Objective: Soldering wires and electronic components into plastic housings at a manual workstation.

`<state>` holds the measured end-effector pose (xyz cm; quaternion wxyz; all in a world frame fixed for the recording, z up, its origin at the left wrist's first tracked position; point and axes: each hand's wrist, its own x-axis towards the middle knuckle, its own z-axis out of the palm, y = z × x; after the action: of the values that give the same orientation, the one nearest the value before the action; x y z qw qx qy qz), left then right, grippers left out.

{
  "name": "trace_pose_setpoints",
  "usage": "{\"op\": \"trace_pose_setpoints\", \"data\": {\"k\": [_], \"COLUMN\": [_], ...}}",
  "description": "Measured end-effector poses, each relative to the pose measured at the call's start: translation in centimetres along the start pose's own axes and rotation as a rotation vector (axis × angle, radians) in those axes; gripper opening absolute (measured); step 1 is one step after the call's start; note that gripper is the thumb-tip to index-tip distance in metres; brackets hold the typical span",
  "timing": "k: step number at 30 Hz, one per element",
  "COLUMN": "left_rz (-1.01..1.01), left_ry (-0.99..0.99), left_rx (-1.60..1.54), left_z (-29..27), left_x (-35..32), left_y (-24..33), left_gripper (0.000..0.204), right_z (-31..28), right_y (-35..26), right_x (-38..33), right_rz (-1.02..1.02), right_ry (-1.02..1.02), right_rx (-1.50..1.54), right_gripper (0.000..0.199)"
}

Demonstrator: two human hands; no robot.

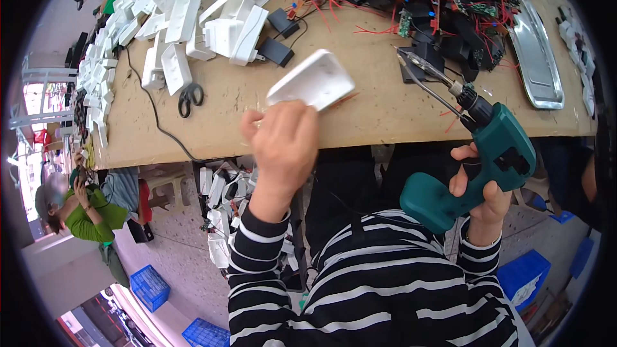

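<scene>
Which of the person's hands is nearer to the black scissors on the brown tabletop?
Left. The left hand, at an open white plastic case, is right of the scissors; the right hand, holding a green pistol-shaped tool, is much farther right.

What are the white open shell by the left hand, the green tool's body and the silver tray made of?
White shell: probably moulded plastic, smooth; thin, even walls and rounded corners suggest it.
Green tool: its body looks like hard, fairly matte plastic, with an even colour and rounded form.
Silver tray: shiny metal, judging by bright reflections; which metal, I can't tell.
</scene>
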<state>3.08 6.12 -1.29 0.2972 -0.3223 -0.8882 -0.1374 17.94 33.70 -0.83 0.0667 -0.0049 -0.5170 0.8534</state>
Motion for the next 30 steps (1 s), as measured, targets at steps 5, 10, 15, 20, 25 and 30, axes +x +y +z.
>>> {"op": "trace_pose_setpoints", "data": {"k": [5,10,15,20,25,30], "left_rz": [0.250,0.335,0.370,0.221,0.017,0.097], "left_ry": [-0.105,-0.159,-0.133,0.086,-0.295,-0.255], "left_rx": [-0.014,-0.112,-0.269,0.019,0.358,0.345], "left_z": [0.7,0.4,0.0,1.3,4.5,3.6], "left_x": [1.5,1.3,1.9,5.3,8.4,8.6], "left_y": [1.5,1.0,0.6,-3.0,-3.6,-5.0], "left_gripper": [0.017,0.024,0.020,0.029,0.014,0.011], "right_z": [0.0,-0.2,-0.2,0.0,-0.1,-0.1], "right_y": [-0.5,-0.7,-0.6,-0.8,-0.5,-0.5], "right_x": [-1.0,-1.5,-1.5,-1.5,-1.3,-1.3], "right_rz": [-0.032,-0.032,-0.021,-0.036,-0.031,-0.043], "right_ry": [0.066,0.099,0.107,0.108,0.126,0.140], "right_rx": [-0.022,-0.005,-0.002,-0.020,-0.034,-0.033], "right_gripper": [0.071,0.071,0.071,0.070,0.070,0.069]}}
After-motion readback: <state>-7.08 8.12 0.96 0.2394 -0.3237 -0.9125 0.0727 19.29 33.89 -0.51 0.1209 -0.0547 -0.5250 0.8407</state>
